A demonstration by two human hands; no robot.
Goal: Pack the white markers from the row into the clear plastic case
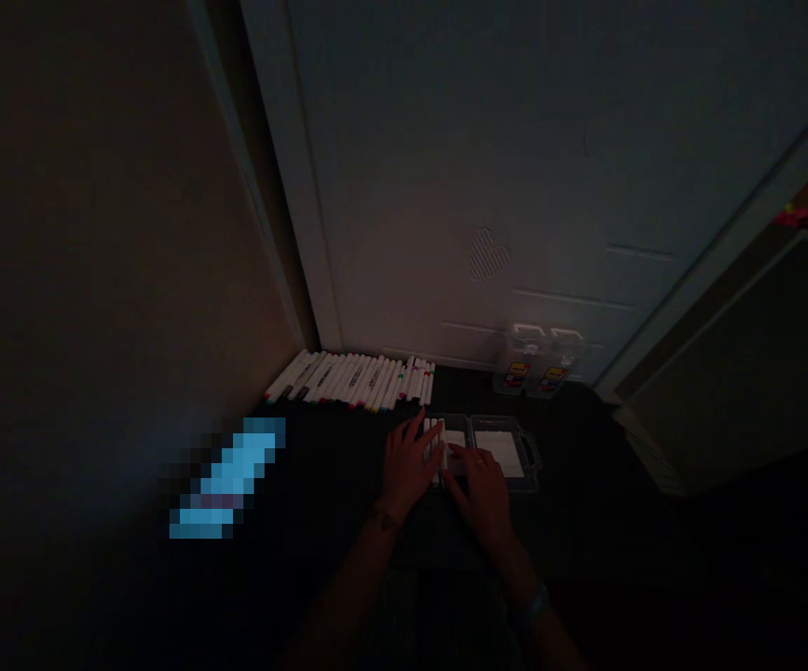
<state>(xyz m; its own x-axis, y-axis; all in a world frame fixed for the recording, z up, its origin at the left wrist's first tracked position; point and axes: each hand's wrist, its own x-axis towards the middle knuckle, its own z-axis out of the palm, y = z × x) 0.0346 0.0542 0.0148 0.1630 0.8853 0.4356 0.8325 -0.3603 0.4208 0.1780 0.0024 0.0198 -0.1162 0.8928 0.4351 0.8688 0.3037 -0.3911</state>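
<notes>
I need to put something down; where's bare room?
It's dim, but the table looks bare right of the open case, and left of the left hand, in front of the marker row. Crowded: that row, the two upright boxes, the case.

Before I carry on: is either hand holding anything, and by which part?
Too dark to tell: the left hand and right hand are at the markers in the open case.

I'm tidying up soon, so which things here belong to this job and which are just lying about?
Likely in the job:
open case
markers inside it
row of markers

Probably just lying about:
two upright cases behind, not touched
bright blurred patch, too unclear to name
</notes>
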